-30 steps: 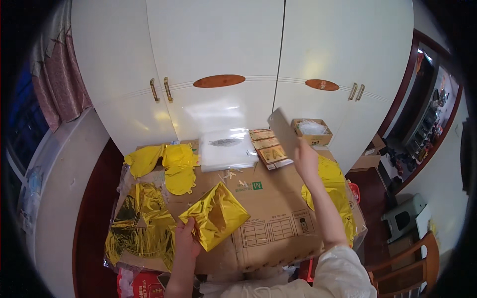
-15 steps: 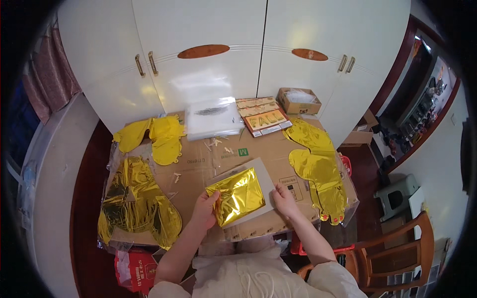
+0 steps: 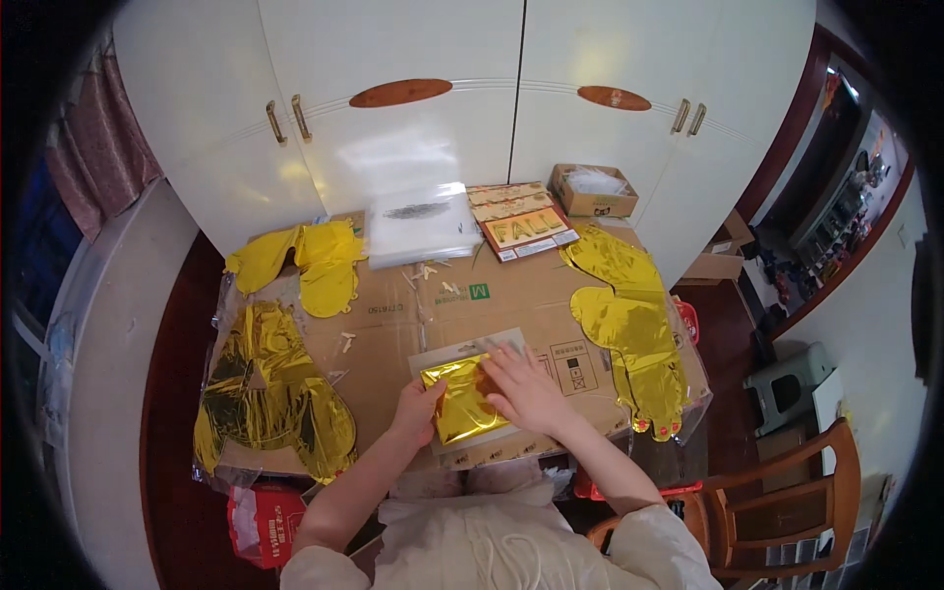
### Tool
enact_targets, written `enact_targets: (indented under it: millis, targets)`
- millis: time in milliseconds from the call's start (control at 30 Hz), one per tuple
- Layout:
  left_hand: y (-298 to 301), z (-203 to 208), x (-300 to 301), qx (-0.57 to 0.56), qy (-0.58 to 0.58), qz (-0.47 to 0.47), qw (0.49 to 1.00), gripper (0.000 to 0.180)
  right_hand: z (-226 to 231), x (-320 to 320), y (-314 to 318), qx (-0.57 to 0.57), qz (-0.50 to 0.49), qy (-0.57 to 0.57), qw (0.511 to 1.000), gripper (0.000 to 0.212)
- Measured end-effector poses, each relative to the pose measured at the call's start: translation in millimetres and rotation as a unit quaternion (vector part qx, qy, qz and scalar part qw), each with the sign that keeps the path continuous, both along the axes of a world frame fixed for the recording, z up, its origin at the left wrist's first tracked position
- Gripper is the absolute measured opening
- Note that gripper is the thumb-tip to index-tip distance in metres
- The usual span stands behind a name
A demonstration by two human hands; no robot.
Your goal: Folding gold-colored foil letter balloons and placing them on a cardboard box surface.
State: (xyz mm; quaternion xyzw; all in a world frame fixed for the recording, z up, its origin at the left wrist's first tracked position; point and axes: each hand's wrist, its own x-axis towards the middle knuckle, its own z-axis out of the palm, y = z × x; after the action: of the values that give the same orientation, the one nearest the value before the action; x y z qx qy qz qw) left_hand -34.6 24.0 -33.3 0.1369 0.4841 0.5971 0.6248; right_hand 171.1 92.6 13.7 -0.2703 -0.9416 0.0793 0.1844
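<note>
A folded packet of shiny gold foil (image 3: 458,405) lies on a pale grey card (image 3: 442,356) near the front of the cardboard-covered table. At the foil's left edge my left hand (image 3: 417,408) is closed, with the thumb on top and the other fingers mostly hidden. My right hand (image 3: 529,391) rests flat across the right part of the foil and card, fingers stretched out and pointing away from me. It covers the foil's upper right corner.
Flat gold foil balloons lie at the left (image 3: 265,383), back left (image 3: 329,270) and right (image 3: 629,329). Clear plastic bags (image 3: 418,231), printed packages (image 3: 531,231) and an open carton (image 3: 595,192) stand at the back. Small white pieces (image 3: 347,342) are scattered about. A wooden chair (image 3: 831,492) stands at right.
My right hand has left the card's right edge and come down flat on the foil. The foil and card now lie straighter and flatter on the table. My left hand keeps its hold.
</note>
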Motion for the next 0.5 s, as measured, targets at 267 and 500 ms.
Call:
enact_targets:
  millis: [267,500]
  targets:
    - [0,-7,3,-0.009,0.032,-0.010,0.999,0.019,-34,-8,15,0.043,0.058,-0.082,0.994,0.072]
    - [-16,7,-11,0.066,0.396,0.014,0.916,0.041,-36,-10,15,0.055,0.049,-0.088,0.993,0.074]
